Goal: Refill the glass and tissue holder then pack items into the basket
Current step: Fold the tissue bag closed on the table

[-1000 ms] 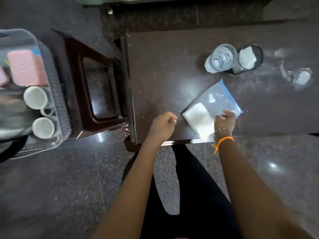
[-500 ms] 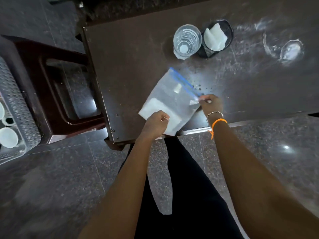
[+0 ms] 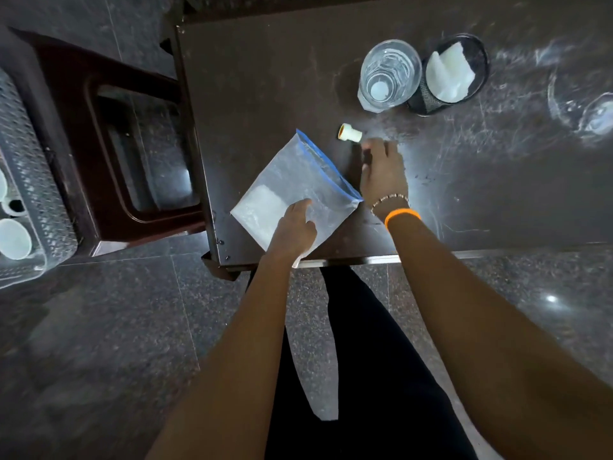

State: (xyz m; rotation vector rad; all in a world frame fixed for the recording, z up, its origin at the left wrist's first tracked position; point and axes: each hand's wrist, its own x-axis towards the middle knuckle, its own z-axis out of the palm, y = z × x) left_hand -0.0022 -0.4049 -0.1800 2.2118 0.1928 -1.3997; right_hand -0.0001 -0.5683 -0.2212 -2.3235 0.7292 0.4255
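Pressing flat on a clear zip bag (image 3: pixel 298 184), left hand (image 3: pixel 293 229) with fingers (image 3: pixel 300 207) loosely spread over the plastic, pinning it to the dark surface (image 3: pixel 265 78) near its front edge. Inside the bag, a white stack of tissues (image 3: pixel 260 209) at the lower left corner; blue zip strip (image 3: pixel 326 167) running along the bag's right side. Just beside that strip, right hand (image 3: pixel 383 171) palm down on the surface, fingers (image 3: pixel 374 147) blurred, seemingly extended and holding nothing, tips close to a small white cap-like piece with an orange rim (image 3: pixel 350 133) lying on its side; contact with it cannot be told. On the right wrist, a bead bracelet (image 3: pixel 389 200) and an orange band (image 3: pixel 402 215). Farther back, a clear glass (image 3: pixel 389 78) standing upright, touching or just beside a black mesh tissue holder (image 3: pixel 447 74) with white tissue inside. At far right, a clear glass object (image 3: pixel 583 104), too blurred to name. Left of the surface, a dark brown plastic stool (image 3: pixel 126 144), and beyond it at the frame's left edge a perforated basket (image 3: pixel 33 180) holding white cups (image 3: pixel 13 239).
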